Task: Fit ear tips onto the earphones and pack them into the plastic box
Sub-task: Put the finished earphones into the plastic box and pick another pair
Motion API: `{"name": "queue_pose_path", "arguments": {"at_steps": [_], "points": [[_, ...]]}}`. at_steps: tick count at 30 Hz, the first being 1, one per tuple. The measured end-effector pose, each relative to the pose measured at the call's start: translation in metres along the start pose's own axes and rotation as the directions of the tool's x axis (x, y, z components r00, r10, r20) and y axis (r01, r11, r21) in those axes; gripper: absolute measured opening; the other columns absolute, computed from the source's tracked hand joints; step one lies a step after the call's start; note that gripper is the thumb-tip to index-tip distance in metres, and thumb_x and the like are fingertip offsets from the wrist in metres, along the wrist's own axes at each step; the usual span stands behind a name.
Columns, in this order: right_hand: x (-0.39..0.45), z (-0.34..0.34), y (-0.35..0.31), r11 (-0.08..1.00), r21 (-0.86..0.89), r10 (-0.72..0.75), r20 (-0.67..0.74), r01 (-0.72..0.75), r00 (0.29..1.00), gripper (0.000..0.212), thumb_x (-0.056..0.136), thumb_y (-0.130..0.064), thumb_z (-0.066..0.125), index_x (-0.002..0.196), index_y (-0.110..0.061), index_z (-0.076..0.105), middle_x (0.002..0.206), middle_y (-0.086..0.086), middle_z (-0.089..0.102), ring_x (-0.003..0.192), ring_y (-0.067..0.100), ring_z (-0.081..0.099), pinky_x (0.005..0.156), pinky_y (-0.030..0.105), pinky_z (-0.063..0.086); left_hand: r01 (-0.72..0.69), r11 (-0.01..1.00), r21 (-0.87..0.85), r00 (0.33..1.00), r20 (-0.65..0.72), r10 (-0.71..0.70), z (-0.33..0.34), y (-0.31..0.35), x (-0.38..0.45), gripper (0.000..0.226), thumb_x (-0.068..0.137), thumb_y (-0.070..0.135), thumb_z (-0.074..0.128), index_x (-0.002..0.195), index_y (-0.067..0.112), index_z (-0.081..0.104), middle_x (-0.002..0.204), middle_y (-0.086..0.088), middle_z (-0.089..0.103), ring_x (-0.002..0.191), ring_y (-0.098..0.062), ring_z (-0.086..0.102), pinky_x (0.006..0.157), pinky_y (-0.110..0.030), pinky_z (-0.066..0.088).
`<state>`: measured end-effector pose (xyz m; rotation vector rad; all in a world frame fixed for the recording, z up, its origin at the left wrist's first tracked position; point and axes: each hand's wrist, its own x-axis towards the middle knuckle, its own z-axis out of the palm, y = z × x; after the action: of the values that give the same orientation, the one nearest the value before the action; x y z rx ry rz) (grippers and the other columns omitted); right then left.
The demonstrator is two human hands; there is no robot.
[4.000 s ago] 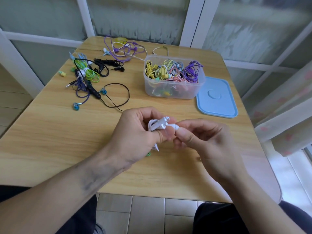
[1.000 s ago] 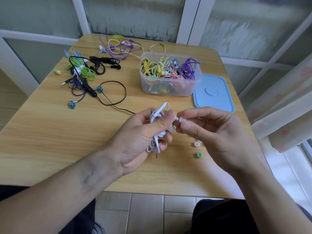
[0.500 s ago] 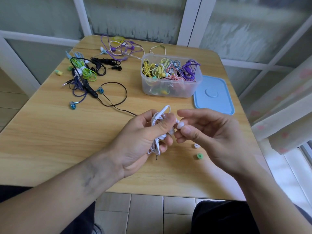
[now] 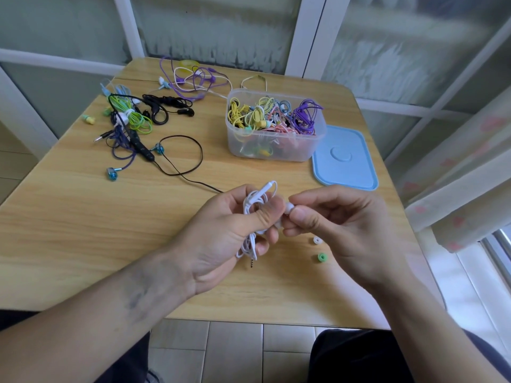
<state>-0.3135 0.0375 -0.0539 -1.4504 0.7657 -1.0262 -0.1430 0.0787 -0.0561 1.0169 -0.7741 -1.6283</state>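
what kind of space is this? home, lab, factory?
Probably a home, a small work corner by a window. A small wooden table sits against frosted glass panels, a patterned curtain hangs to the right, and the floor is tiled. No industrial equipment shows.

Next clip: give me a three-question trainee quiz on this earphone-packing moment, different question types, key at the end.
1. True or false: the light blue plastic lid is closed on the clear plastic box.
2. Which hand grips the coiled white earphones? A) left hand B) right hand
3. Fill in: two loose ear tips lie on the wooden table near the right hand, a white ear tip and a ____ one.

Key: 1 false, it lies beside the box; 2 A; 3 green.
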Motion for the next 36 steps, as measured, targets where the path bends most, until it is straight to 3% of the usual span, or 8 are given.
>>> {"name": "queue_pose_path", "arguments": {"at_steps": [10,14,19,24,28,31,36], "points": [[0.002,-0.007,0.003,0.988,-0.095,-0.109,0.126,0.122,0.986,0.011,0.079,-0.014,0.074,0.087,-0.019,0.078,0.081,0.001,0.074,0.064,0.018,0.066,0.060,0.021,0.051,0.046,0.999,0.015,0.999,0.001,-0.046,0.002,0.001,-0.002,0.032,0.074,0.024,0.068,0.094,0.001,0.057,0.066,-0.009,0.058,0.054,-0.015,0.048,0.045,-0.022,0.034],[0.003,-0.013,0.005,0.980,-0.142,-0.118,0.159,0.141,0.980,0.009,0.078,-0.012,0.078,0.087,-0.011,0.079,0.080,0.004,0.070,0.068,0.025,0.065,0.061,0.031,0.048,0.087,0.992,0.088,0.995,0.031,-0.090,0.004,0.000,-0.005,0.019,0.074,0.025,0.068,0.073,0.007,0.063,0.061,-0.009,0.058,0.051,-0.014,0.047,0.046,-0.023,0.030],[-0.001,-0.012,0.003,0.984,-0.126,-0.105,0.175,0.128,0.979,0.008,0.079,-0.011,0.076,0.087,-0.011,0.078,0.079,0.006,0.073,0.070,0.026,0.069,0.063,0.029,0.052,0.049,0.988,0.144,0.999,0.004,-0.050,0.004,-0.002,-0.006,0.022,0.068,0.027,0.070,0.073,0.005,0.064,0.059,-0.011,0.061,0.055,-0.018,0.051,0.042,-0.022,0.030],[-0.005,-0.006,0.000,0.999,-0.028,-0.013,0.082,0.016,0.997,0.006,0.073,-0.017,0.078,0.078,-0.014,0.075,0.070,0.003,0.073,0.059,0.010,0.064,0.057,0.021,0.050,-0.125,0.971,0.203,0.992,0.003,0.127,0.003,-0.002,-0.006,0.014,0.070,0.025,0.079,0.065,0.017,0.068,0.061,-0.012,0.062,0.051,-0.017,0.051,0.040,-0.021,0.033],[-0.009,0.004,0.004,0.990,-0.098,-0.100,-0.018,0.098,0.995,0.005,0.079,-0.016,0.075,0.084,-0.014,0.075,0.076,-0.002,0.075,0.063,0.009,0.066,0.058,0.025,0.050,-0.222,0.949,0.223,0.961,-0.113,0.252,0.006,-0.002,-0.005,0.015,0.063,0.025,0.077,0.062,0.015,0.065,0.059,-0.011,0.064,0.048,-0.015,0.050,0.040,-0.022,0.033],[-0.009,0.008,0.009,0.938,-0.268,-0.243,-0.057,0.219,0.968,0.013,0.083,-0.013,0.076,0.092,-0.022,0.076,0.083,-0.005,0.077,0.075,0.017,0.071,0.066,0.033,0.053,-0.191,0.967,0.167,0.964,-0.155,0.217,0.008,-0.002,-0.006,0.020,0.062,0.029,0.076,0.062,0.013,0.065,0.060,-0.010,0.064,0.049,-0.015,0.049,0.042,-0.021,0.034],[-0.008,0.009,0.003,0.887,-0.367,-0.316,-0.041,0.280,0.948,0.022,0.080,-0.010,0.079,0.094,-0.027,0.075,0.084,-0.014,0.076,0.075,0.008,0.071,0.071,0.018,0.052,-0.175,0.976,0.126,0.967,-0.167,0.195,0.007,-0.001,-0.005,0.026,0.062,0.029,0.076,0.070,0.006,0.066,0.062,-0.013,0.061,0.047,-0.015,0.045,0.043,-0.021,0.032]]}}
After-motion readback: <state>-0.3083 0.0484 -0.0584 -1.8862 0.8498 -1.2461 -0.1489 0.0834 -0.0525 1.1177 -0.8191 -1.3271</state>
